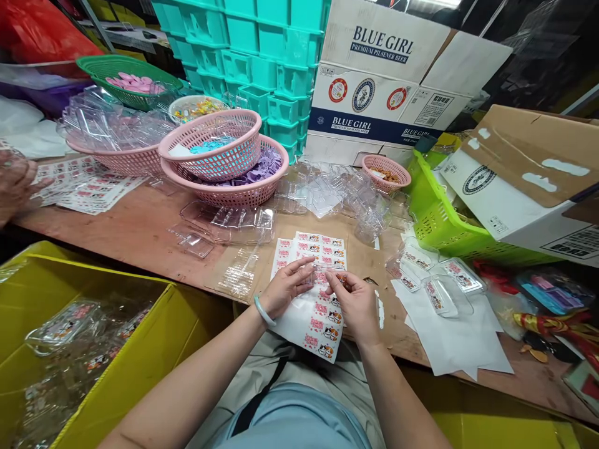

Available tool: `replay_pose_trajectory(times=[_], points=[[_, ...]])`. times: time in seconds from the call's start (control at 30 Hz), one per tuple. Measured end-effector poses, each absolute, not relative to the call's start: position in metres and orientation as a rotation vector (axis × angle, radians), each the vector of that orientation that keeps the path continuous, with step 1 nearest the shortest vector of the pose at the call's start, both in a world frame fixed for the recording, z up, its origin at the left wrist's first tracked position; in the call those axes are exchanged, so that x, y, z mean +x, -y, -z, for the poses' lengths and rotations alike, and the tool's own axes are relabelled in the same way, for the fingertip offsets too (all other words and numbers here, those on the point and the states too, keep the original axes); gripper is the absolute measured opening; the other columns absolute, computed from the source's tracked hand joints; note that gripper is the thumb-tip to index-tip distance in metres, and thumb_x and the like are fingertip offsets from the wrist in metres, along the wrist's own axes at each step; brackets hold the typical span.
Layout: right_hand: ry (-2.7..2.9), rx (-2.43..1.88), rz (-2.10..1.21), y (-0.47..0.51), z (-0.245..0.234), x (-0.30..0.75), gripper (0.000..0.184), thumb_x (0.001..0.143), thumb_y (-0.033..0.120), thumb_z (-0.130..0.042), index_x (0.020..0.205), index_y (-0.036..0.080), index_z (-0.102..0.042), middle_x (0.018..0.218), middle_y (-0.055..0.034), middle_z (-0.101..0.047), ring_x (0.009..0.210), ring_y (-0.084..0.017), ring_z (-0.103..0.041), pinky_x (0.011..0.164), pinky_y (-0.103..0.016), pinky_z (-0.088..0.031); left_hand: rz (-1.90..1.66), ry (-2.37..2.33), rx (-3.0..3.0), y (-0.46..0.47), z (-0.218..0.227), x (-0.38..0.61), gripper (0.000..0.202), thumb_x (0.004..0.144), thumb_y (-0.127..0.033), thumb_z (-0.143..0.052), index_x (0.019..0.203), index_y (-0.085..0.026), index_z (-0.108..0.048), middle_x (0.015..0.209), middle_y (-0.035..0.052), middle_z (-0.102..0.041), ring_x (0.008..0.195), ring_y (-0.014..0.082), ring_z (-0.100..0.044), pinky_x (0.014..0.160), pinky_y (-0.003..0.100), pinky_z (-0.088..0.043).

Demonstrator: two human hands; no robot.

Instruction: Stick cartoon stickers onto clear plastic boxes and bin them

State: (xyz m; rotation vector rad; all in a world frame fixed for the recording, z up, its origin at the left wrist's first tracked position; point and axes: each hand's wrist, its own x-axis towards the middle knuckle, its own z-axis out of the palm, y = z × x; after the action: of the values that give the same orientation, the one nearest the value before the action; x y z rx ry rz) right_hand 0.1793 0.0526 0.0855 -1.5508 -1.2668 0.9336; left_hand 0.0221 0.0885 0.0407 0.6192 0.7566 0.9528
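My left hand (286,287) and my right hand (354,300) meet over a sheet of cat stickers (322,324) at the table's near edge. Both pinch a small clear plastic box (324,274) between their fingertips. The left wrist wears a pale green bangle. Another sticker sheet (314,247) lies just beyond the hands. To the right, clear boxes with stickers on them (437,280) rest on white backing paper (461,340).
Pink baskets (219,153) with purple and blue pieces stand at the back, beside loose clear boxes (346,193). A green basket (437,218) and cardboard cartons (524,174) are at the right. A yellow bin (88,349) holds finished boxes at the near left. Another person's hand (14,187) rests at the far left.
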Motion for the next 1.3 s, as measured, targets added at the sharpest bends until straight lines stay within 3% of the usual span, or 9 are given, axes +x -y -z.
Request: replay_pose_trajectory(times=[0.2, 0.5, 0.6, 0.77, 0.97, 1.03, 1.13, 1.2, 1.3], points=[[1.354, -1.576, -0.805, -0.051, -0.082, 0.176, 0.033, 0.084, 0.048, -0.06, 0.074, 0.018, -0.068, 0.058, 0.001, -0.062, 0.052, -0.013, -0.053, 0.054, -0.023, -0.039, -0.948, -0.788, 0.64, -0.086, -0.043, 0.024, 0.05, 0.072, -0.037, -0.078, 0.118, -0.024, -0.064, 0.105, 0.0057, -0.064, 0.098, 0.0166, -0.06, 0.087, 0.031, -0.046], [1.558, -1.646, -0.212, -0.05, -0.061, 0.184, 0.024, 0.086, 0.044, -0.06, 0.083, 0.02, -0.062, 0.075, -0.0046, -0.062, 0.064, -0.016, -0.054, 0.067, -0.03, -0.042, -1.044, -0.924, 0.732, -0.085, -0.048, 0.038, 0.059, 0.061, -0.037, -0.085, 0.111, -0.019, -0.061, 0.09, 0.0029, -0.065, 0.083, 0.0148, -0.062, 0.077, 0.027, -0.048], [1.199, -1.648, -0.342, -0.056, -0.052, 0.198, 0.04, 0.08, 0.05, -0.065, 0.102, 0.021, -0.051, 0.086, -0.0042, -0.059, 0.066, -0.015, -0.055, 0.065, -0.029, -0.046, -1.049, -0.943, 0.719, -0.085, -0.052, 0.037, 0.058, 0.063, -0.037, -0.083, 0.112, -0.02, -0.059, 0.097, 0.0045, -0.065, 0.088, 0.0153, -0.062, 0.079, 0.028, -0.048], [0.99, -1.457, -0.878, -0.06, -0.05, 0.202, 0.073, 0.073, 0.052, -0.071, 0.13, 0.023, -0.034, 0.119, -0.0122, -0.058, 0.099, -0.021, -0.062, 0.081, -0.034, -0.052, -1.024, -0.903, 0.809, -0.083, -0.064, 0.042, 0.055, 0.068, -0.036, -0.08, 0.115, -0.02, -0.059, 0.103, 0.0073, -0.065, 0.092, 0.0176, -0.062, 0.08, 0.03, -0.05], [1.097, -1.322, -1.139, -0.049, -0.068, 0.227, 0.048, 0.084, 0.05, -0.059, 0.124, 0.024, -0.051, 0.114, -0.0081, -0.065, 0.103, -0.025, -0.063, 0.087, -0.038, -0.052, -0.884, -0.765, 0.859, -0.088, -0.065, 0.062, 0.055, 0.071, -0.036, -0.078, 0.121, -0.022, -0.059, 0.106, 0.0075, -0.066, 0.094, 0.0211, -0.064, 0.083, 0.036, -0.052], [1.157, -1.386, -0.989, -0.046, -0.075, 0.259, 0.047, 0.085, 0.049, -0.058, 0.126, 0.027, -0.051, 0.125, -0.0074, -0.06, 0.11, -0.025, -0.06, 0.092, -0.038, -0.049, -0.869, -0.681, 0.887, -0.091, -0.062, 0.07, 0.057, 0.073, -0.035, -0.076, 0.126, -0.026, -0.058, 0.125, 0.009, -0.061, 0.111, 0.0244, -0.06, 0.095, 0.039, -0.048], [1.106, -1.642, -0.331, -0.05, -0.077, 0.324, 0.053, 0.083, 0.051, -0.059, 0.127, 0.024, -0.047, 0.128, -0.0117, -0.054, 0.109, -0.026, -0.058, 0.095, -0.042, -0.046, -0.888, -0.705, 1.09, -0.091, -0.057, 0.084, 0.054, 0.075, -0.033, -0.074, 0.127, -0.03, -0.058, 0.145, 0.008, -0.046, 0.135, 0.027, -0.041, 0.108, 0.042, -0.036], [1.126, -1.804, 0.165, -0.058, -0.072, 0.367, 0.06, 0.078, 0.054, -0.063, 0.123, 0.019, -0.046, 0.123, -0.0154, -0.055, 0.111, -0.03, -0.055, 0.098, -0.047, -0.041, -0.904, -0.768, 1.318, -0.083, -0.054, 0.09, 0.048, 0.075, -0.032, -0.074, 0.122, -0.03, -0.063, 0.144, 0.0083, -0.047, 0.137, 0.0274, -0.037, 0.113, 0.044, -0.029], [1.283, -1.949, 0.521, -0.071, -0.061, 0.41, 0.055, 0.079, 0.057, -0.06, 0.114, 0.016, -0.048, 0.11, -0.0178, -0.06, 0.111, -0.033, -0.053, 0.103, -0.056, -0.03, -0.892, -0.753, 1.575, -0.063, -0.05, 0.091, 0.038, 0.079, -0.03, -0.069, 0.117, -0.03, -0.067, 0.136, 0.0095, -0.055, 0.132, 0.0273, -0.044, 0.114, 0.045, -0.028]])
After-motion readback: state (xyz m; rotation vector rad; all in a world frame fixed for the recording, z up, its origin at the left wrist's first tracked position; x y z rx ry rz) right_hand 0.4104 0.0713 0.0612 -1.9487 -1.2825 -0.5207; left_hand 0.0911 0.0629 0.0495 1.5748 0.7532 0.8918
